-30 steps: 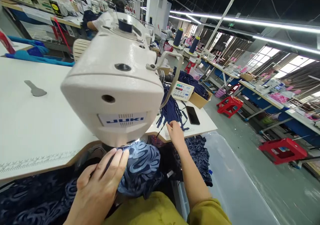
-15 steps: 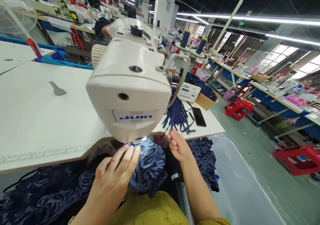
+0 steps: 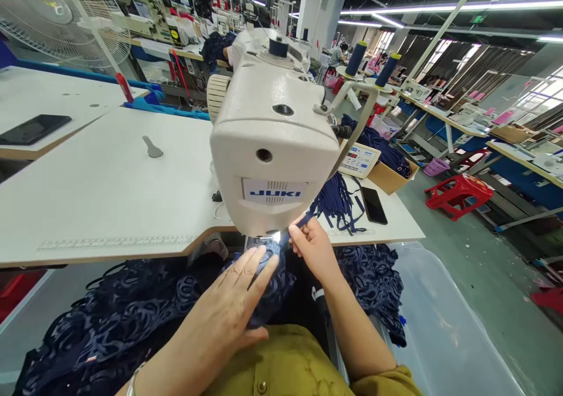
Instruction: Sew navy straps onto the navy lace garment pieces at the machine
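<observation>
A white JUKI sewing machine (image 3: 281,132) stands before me, its lamp lighting the needle area. Navy lace fabric (image 3: 278,287) lies beneath its head. My left hand (image 3: 229,311) rests on this fabric with fingers stretched out. Close to the needle, on the right, my right hand (image 3: 315,249) pinches a narrow navy strap (image 3: 303,220) between thumb and fingers. The strap leads back toward a bundle of navy straps (image 3: 336,199) on the white tabletop (image 3: 176,190). The machine's head hides the needle and the strap's far part.
A phone (image 3: 373,205) and a control panel (image 3: 358,160) sit right of the machine, by a cardboard box (image 3: 389,176). Navy lace pieces lie heaped at left (image 3: 118,320) and right (image 3: 373,287). A clear plastic bin (image 3: 448,325) stands at right. A grey metal piece (image 3: 152,148) lies leftward.
My right hand has brought the strap from the tabletop's edge up to the needle area. My left hand stays on the fabric, now flatter with its thumb out. The view has turned left.
</observation>
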### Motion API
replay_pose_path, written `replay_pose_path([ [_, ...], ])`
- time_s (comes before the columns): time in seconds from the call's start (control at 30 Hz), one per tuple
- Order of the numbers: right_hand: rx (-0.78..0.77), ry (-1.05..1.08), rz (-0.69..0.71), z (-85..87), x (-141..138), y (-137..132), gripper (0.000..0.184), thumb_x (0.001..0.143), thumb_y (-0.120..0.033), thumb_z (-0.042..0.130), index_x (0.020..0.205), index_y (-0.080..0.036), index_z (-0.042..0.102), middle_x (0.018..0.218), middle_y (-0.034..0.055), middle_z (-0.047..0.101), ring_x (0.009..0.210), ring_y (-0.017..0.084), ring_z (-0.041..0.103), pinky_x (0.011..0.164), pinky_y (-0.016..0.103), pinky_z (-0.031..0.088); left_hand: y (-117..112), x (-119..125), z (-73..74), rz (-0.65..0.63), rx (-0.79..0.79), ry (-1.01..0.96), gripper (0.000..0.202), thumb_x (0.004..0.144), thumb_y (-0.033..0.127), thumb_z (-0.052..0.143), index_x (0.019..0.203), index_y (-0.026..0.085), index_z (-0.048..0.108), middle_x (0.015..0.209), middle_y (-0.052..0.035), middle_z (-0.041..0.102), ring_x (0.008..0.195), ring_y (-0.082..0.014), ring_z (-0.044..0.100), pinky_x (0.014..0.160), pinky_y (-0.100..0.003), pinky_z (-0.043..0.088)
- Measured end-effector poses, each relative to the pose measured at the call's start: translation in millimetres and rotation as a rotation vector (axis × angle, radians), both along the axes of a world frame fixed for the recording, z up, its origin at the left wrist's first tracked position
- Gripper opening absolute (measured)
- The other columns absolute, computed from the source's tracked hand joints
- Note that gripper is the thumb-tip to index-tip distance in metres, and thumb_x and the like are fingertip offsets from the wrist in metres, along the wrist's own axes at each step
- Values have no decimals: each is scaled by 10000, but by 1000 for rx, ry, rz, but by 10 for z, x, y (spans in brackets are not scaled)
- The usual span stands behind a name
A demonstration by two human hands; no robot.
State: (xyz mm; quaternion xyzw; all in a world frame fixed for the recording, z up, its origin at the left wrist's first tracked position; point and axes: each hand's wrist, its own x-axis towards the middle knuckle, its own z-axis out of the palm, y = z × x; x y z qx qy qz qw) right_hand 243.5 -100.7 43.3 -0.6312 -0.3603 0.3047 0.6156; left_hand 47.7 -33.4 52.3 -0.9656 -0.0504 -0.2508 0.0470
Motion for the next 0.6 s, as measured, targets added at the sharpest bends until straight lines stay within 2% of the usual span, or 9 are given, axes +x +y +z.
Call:
replay_pose_path([
  [0.03,-3,-66,-18,-10,-3,25,165,871,-369,549,906,-210,522,678,-43,549,553,100,513,496,204,405,-12,24,12,10,-8,-17,779,848,668,393,1303,41,477,1300,-217,532,1197,-318,509,934,-414,480],
  [0.07,-4,-126,-34,-23,-7,46,159,876,-364,543,905,-209,530,690,-38,548,589,110,520,536,218,418,-23,54,23,33,-9,-34,824,815,700,421,1282,25,496,1248,-214,568,1150,-319,536,911,-414,490],
  [0.1,-5,-172,-44,-35,-13,61,156,880,-361,539,908,-208,537,700,-35,546,613,116,521,569,229,423,-34,87,30,66,-5,-52,757,827,654,463,1247,27,528,1189,-196,605,1095,-307,562,886,-409,499],
  [0.2,-21,-239,-55,-55,-39,77,146,885,-353,530,921,-212,543,699,-40,531,621,123,506,602,242,414,-52,158,32,106,1,-82,311,937,246,458,1160,81,600,1054,-113,668,968,-227,602,846,-357,507],
  [0.23,-31,-252,-59,-56,-50,72,139,884,-348,529,912,-213,541,694,-42,527,618,125,503,598,242,408,-50,162,23,76,-5,-82,298,939,140,402,1149,93,608,1045,-97,674,961,-204,605,859,-337,505],
  [0.3,-50,-273,-64,-52,-77,53,126,879,-340,532,887,-214,540,683,-43,524,618,127,500,596,242,400,-32,138,-9,-6,-24,-90,368,924,44,325,1147,101,612,1080,-89,676,992,-176,608,900,-304,498],
  [0.37,-59,-279,-57,-53,-107,28,125,873,-337,540,867,-213,545,676,-43,523,612,127,493,594,242,397,-2,88,-57,-47,-44,-132,377,911,24,339,1177,95,596,1142,-97,664,1054,-166,604,943,-284,488],
  [0.47,-53,-235,-20,-73,-149,-1,141,860,-350,559,876,-210,563,683,-39,526,617,127,488,599,244,403,34,21,-121,-43,-72,-196,383,894,27,407,1240,98,554,1201,-102,646,1128,-161,585,978,-271,477],
  [0.6,-40,-126,26,-99,-169,-3,146,841,-351,580,884,-213,560,688,-45,509,628,123,481,609,238,406,24,14,-133,-20,-65,-143,383,920,65,386,1255,143,555,1228,-74,641,1125,-166,586,972,-298,459],
])
